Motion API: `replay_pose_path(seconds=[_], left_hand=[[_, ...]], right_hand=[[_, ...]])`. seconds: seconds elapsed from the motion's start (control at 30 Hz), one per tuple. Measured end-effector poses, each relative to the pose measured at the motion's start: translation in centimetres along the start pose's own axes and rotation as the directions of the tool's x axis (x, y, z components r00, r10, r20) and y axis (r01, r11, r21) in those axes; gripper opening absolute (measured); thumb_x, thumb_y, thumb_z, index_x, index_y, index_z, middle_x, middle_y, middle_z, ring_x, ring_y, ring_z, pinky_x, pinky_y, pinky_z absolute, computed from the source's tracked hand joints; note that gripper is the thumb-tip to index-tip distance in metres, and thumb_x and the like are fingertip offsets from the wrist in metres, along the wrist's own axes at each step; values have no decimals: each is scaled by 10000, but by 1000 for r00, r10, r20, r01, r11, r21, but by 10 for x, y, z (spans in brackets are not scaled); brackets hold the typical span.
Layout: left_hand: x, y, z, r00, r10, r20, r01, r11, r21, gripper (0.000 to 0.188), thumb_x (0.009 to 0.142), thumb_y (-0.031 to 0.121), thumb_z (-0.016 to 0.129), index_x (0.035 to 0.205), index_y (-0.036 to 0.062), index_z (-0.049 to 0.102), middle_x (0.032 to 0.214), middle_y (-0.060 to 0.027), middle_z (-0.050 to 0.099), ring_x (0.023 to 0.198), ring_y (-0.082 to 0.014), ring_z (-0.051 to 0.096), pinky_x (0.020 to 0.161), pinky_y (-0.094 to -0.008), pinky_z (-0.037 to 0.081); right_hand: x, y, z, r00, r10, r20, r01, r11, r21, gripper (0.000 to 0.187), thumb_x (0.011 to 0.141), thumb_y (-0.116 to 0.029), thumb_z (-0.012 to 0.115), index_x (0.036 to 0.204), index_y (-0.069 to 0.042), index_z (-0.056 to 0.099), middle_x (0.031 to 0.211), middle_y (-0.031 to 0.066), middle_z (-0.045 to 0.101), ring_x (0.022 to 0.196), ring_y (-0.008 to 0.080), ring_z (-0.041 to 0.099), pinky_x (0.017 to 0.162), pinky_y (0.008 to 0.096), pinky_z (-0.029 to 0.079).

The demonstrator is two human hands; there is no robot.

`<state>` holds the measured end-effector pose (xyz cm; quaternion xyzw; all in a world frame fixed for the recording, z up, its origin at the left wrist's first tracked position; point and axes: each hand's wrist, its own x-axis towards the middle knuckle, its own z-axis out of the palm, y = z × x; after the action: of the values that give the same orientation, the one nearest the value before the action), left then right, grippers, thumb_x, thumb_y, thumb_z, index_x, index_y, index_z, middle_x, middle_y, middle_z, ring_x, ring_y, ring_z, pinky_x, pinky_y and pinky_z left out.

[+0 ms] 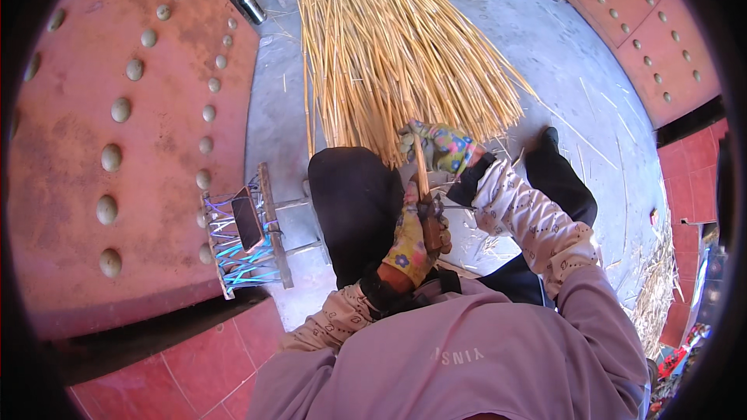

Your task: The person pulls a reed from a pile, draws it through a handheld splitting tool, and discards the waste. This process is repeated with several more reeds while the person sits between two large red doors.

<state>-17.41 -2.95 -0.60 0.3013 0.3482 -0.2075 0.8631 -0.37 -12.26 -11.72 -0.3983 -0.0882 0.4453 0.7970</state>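
Observation:
A large bundle of long golden reed stalks (pixel 381 38) lies fanned out on the floor ahead, its near ends close to my knees. My left hand (pixel 408 245), in a yellow flowered glove, is wrapped around a brown wooden-handled tool (pixel 430 235) above my lap. Dark metal shows at the tool's upper end, but its exact kind is unclear. From there a reed stalk (pixel 421 167) runs up and away. My right hand (pixel 443 147), in a similar flowered glove, is closed on that stalk near the bundle. Some fingertips of both hands are hidden.
To my left stands a low stool (pixel 268 245) strung with blue and purple straps, with a phone (pixel 247 219) on it. Studded reddish door panels (pixel 167 124) flank both sides. A metal flask (pixel 250 7) is at far left. Straw scraps (pixel 657 280) lie at right.

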Motion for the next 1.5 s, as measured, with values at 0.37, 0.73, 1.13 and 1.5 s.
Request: replay_pose_path(seconds=[0.37, 0.73, 1.13, 1.5], left_hand=[[12, -2, -7, 969, -238, 59, 243, 964, -104, 400, 747, 528, 513, 629, 148, 471, 488, 25, 427, 408, -114, 428, 356, -235, 320], [21, -3, -16, 990, -112, 81, 116, 992, -49, 300, 777, 428, 525, 645, 166, 463, 471, 44, 398, 349, -103, 387, 314, -239, 296], [57, -26, -51, 923, -177, 343, 228, 967, -114, 274, 798, 416, 507, 773, 144, 480, 562, 18, 431, 463, -105, 430, 399, -244, 340], [28, 7, -14, 989, -129, 75, 141, 972, -190, 418, 809, 548, 401, 708, 147, 466, 533, 19, 421, 414, -123, 404, 387, -239, 321]], right_hand=[[-38, -5, 49, 953, 202, -225, -152, 963, 222, 339, 837, -291, 513, 1064, -40, 492, 918, 96, 581, 785, 202, 578, 687, 350, 487], [-17, 11, 24, 981, 191, -33, -164, 910, 380, 238, 855, -257, 488, 987, -59, 509, 840, 69, 575, 751, 203, 571, 645, 345, 481], [73, -25, -37, 980, 55, -192, 17, 936, 353, 332, 832, -362, 495, 944, -50, 486, 588, -13, 422, 485, 128, 416, 460, 259, 382], [36, -28, 33, 948, 20, -318, 102, 926, 364, 262, 879, -314, 421, 891, -57, 473, 546, -53, 317, 446, 57, 318, 390, 204, 278]])
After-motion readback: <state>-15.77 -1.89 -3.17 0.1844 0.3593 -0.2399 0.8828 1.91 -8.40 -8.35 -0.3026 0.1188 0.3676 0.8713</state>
